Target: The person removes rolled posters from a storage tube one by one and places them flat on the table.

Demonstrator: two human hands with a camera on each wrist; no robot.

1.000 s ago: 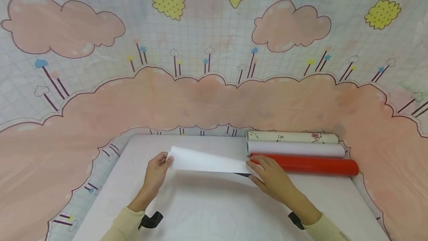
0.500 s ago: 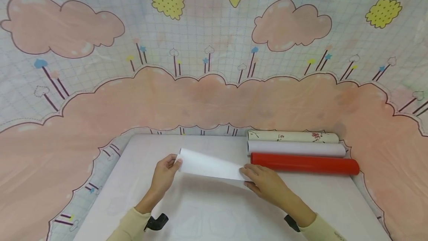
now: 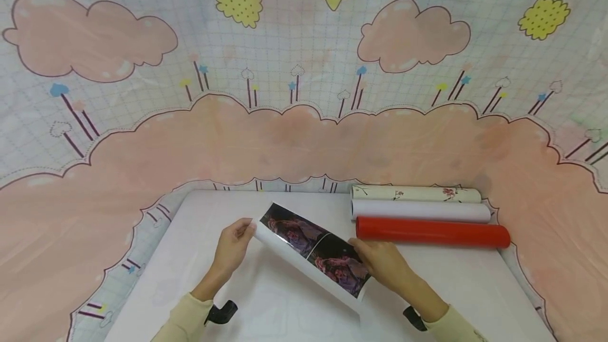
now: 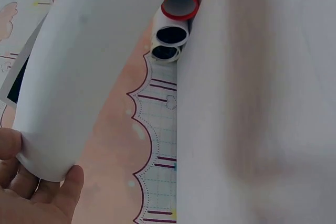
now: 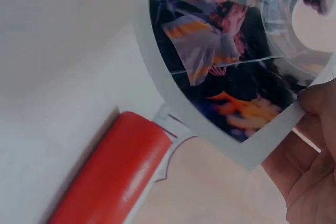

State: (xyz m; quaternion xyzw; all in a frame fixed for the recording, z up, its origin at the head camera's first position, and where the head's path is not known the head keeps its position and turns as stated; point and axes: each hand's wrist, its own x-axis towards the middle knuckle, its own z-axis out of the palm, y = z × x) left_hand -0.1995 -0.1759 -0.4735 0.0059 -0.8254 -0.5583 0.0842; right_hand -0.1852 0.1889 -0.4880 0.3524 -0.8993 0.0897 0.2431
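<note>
A curled sheet of glossy paper (image 3: 294, 231), dark printed pictures on one face and plain white on the other, is held slanting above the white table. My left hand (image 3: 231, 246) pinches its left end; in the left wrist view the thumb and fingers (image 4: 73, 184) grip the curled white back. At the lower right end, my right hand (image 3: 386, 263) holds the sheet's edge. The right wrist view shows the colourful printed face (image 5: 205, 51) with a white border; a pale ring shape lies over it, and I cannot tell whether it is printed.
Behind and right of my right hand lie a red roll (image 3: 432, 232), a white roll (image 3: 420, 211) and a cream roll with a flower pattern (image 3: 415, 194), side by side on the white table (image 3: 190, 212). A pink cloud-patterned cloth (image 3: 304, 141) surrounds the table.
The sheet has turned from its white back to show its printed face, and it now slants more steeply down to the right. Both hands have shifted slightly.
</note>
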